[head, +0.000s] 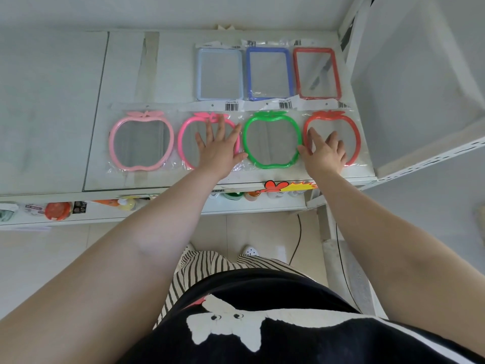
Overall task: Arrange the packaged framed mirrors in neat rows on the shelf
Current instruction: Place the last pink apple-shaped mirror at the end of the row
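Observation:
Packaged mirrors lie flat in two rows on the glass shelf [126, 74]. The back row holds a pale blue rectangular mirror [220, 52], a dark blue one [268, 51] and a red one [316, 51]. The front row holds apple-shaped mirrors: light pink [112, 143], hot pink [183, 143], green [271, 139] and red [354, 137]. My left hand [219, 148] lies flat with spread fingers on the hot pink mirror. My right hand [324, 151] rests flat with straight fingers on the red apple mirror, its thumb touching the green frame.
A white metal upright [354, 38] and a bracket rail [430, 158] bound the shelf on the right. A lower shelf [162, 211] below the front edge holds small jars and bottles. A black cable [298, 240] runs down to the tiled floor.

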Demonstrator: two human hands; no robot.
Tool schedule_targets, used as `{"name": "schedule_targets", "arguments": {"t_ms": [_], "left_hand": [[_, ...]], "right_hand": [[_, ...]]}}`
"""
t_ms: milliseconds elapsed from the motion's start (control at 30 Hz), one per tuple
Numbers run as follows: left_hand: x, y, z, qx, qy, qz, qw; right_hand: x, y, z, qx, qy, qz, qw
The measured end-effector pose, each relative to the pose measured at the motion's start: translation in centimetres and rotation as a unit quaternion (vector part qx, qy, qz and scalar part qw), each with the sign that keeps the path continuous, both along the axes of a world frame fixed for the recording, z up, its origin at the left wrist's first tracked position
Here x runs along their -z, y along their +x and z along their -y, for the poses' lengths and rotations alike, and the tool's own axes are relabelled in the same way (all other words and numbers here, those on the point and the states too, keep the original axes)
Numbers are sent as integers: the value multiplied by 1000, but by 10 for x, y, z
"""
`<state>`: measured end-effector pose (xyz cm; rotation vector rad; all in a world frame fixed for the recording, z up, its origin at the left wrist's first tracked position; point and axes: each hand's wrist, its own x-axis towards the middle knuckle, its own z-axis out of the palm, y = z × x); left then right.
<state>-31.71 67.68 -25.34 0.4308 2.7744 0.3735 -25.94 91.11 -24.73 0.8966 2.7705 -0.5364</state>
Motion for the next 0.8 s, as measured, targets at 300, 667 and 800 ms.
{"name": "schedule_targets", "arguments": {"t_ms": [300,667,800], "left_hand": [[-2,-3,-3,-11,6,9,1000],[-4,-4,-2,-7,9,14,1000],[-3,-4,-1,-5,14,9,1000]], "right_hand": [[-6,0,-1,-11,-7,13,1000],[-6,-3,-4,-14,-4,11,1000],[-2,-2,-2,-20,11,-14,1000]]}}
